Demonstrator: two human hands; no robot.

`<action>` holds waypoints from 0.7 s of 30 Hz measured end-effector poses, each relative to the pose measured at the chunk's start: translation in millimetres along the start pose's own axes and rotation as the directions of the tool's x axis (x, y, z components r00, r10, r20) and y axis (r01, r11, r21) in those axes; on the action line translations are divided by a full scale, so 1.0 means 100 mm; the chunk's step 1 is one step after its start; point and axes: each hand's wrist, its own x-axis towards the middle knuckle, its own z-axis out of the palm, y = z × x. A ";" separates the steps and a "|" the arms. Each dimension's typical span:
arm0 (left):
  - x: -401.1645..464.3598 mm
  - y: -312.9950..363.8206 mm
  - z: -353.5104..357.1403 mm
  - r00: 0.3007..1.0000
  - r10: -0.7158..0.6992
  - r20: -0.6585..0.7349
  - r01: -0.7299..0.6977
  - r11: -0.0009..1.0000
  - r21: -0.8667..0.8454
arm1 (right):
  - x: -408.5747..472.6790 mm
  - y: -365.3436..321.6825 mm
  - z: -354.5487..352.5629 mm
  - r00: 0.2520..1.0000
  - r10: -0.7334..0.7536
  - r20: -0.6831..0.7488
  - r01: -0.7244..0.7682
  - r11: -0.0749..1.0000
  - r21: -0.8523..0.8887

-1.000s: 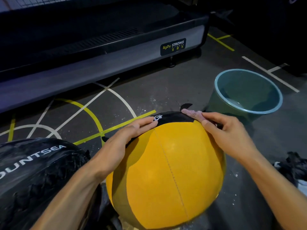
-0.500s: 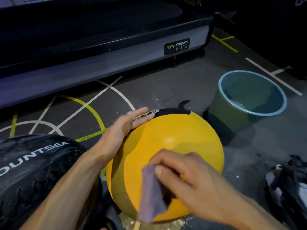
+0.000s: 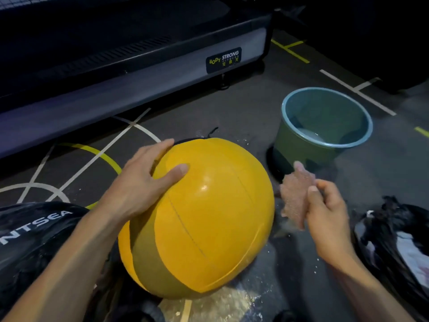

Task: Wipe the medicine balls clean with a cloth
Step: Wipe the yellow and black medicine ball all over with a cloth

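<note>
You see a medicine ball in glossy yellow-orange with thin dark stitched seams and a black panel at its far edge. Your cloth is speckled pinkish-brown. The bucket is olive green with a pale blue rim. The dark grey floor carries white and yellow lines. The black ball bears white lettering.

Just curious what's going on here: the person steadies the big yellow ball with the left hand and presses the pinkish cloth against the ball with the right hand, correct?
Not quite. The head view shows the left hand resting on the big yellow medicine ball, but the right hand holds the pinkish textured cloth off the ball, in the air beside it, near the round green plastic bucket.
</note>
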 end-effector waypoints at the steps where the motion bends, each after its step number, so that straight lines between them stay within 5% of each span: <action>1: 0.00 -0.02 -0.05 1.000 0.003 -0.024 -0.004 1.000 -0.027 | 0.00 0.04 0.01 1.000 0.022 0.004 -0.022 1.000 0.014; 5: 0.06 -0.09 -0.30 0.988 0.030 -0.152 -0.034 0.999 -0.018 | -0.05 0.19 0.05 0.989 0.146 0.014 -0.146 0.986 0.080; 13: 0.16 -0.22 -0.31 0.998 -0.002 -0.064 -0.002 0.997 -0.071 | 0.01 0.07 0.35 0.929 0.358 0.095 -0.368 0.860 0.354; 16: 0.21 -0.24 -0.32 0.998 -0.027 -0.056 0.020 0.992 -0.125 | 0.14 -0.24 0.54 0.961 0.239 0.135 -0.273 0.889 0.369; 21: 0.27 -0.23 -0.31 0.994 -0.096 -0.051 0.084 0.977 -0.195 | -0.22 -0.55 0.90 0.924 -0.115 0.365 0.078 0.990 0.114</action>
